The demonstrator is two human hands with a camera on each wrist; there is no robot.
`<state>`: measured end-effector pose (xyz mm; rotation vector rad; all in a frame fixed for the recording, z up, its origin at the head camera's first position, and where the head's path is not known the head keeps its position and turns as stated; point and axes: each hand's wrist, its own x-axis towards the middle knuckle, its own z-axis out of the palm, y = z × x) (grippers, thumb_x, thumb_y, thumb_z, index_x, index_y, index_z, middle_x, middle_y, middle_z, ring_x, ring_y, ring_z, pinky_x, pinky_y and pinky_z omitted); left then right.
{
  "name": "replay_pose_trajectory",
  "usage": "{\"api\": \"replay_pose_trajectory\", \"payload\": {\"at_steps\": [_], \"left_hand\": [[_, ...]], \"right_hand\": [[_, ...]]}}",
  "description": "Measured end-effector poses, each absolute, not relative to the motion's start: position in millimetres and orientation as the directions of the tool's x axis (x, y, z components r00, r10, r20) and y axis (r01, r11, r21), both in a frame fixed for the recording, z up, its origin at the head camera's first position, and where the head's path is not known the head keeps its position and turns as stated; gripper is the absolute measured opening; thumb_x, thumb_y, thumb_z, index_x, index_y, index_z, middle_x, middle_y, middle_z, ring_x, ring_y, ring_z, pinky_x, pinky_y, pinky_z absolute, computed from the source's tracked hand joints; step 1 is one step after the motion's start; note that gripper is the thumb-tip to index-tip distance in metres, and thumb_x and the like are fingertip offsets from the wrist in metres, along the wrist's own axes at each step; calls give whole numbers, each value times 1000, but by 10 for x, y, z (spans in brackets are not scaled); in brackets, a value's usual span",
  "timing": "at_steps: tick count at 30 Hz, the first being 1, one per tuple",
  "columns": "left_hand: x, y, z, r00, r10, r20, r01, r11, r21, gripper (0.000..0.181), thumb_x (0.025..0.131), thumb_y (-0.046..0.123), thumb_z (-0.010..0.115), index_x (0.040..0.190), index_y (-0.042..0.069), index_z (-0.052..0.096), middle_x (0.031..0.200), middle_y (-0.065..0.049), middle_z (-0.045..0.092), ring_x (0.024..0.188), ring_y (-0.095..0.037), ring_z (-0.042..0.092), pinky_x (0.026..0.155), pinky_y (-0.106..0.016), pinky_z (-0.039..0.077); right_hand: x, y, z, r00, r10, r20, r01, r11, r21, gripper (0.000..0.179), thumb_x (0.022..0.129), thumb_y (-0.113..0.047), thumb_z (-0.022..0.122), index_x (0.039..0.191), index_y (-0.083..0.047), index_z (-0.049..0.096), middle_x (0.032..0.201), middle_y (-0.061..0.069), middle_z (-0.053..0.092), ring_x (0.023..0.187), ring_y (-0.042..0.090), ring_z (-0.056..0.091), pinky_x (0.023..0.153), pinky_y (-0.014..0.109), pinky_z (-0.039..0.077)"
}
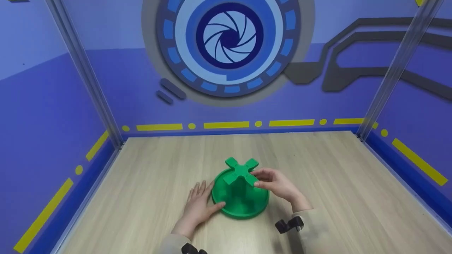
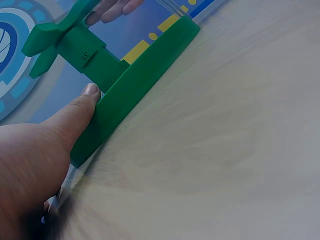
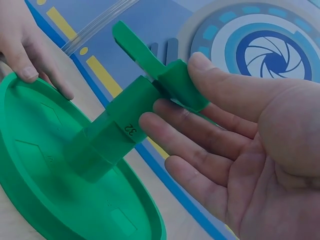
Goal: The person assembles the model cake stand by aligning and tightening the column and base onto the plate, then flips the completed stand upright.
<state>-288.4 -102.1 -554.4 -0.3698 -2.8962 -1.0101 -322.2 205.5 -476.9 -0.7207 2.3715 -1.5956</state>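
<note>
A green round dish with a raised rim lies on the table. From its middle rises a green post, marked 32 on one side and 35 on another. On top of the post sits a green cross-shaped piece with flat arms. My left hand rests against the dish's left side, fingers straight and spread, thumb over the rim. My right hand pinches the near right arm of the cross, thumb at its end and fingers at its side and underneath.
The wooden table is enclosed by blue printed wall panels at the back and both sides. Metal posts stand at the back corners. Black wrist mounts are worn near both sleeves.
</note>
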Motion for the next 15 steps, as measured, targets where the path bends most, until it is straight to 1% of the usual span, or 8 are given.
{"api": "replay_pose_trajectory", "payload": {"at_steps": [9, 15], "left_hand": [[-2889, -1022, -5551, -970, 203, 133, 242, 764, 598, 96, 89, 64, 68, 160, 8, 37, 166, -30, 27, 156, -52, 17, 129, -66, 12], [-2891, -1023, -5546, -970, 203, 133, 242, 769, 591, 95, 89, 64, 69, 159, 8, 37, 166, -30, 28, 156, -52, 18, 129, -65, 12]], "right_hand": [[-3207, 1980, -4762, -866, -482, 132, -308, 306, -901, 41, 95, -19, 76, 128, 2, 65, 125, 21, 69, 114, 28, 68, 89, 17, 57], [-3193, 1931, -4757, -871, -471, 142, -319, 322, -891, 40, 93, -21, 78, 125, 1, 66, 120, 18, 71, 109, 24, 69, 89, 19, 57]]}}
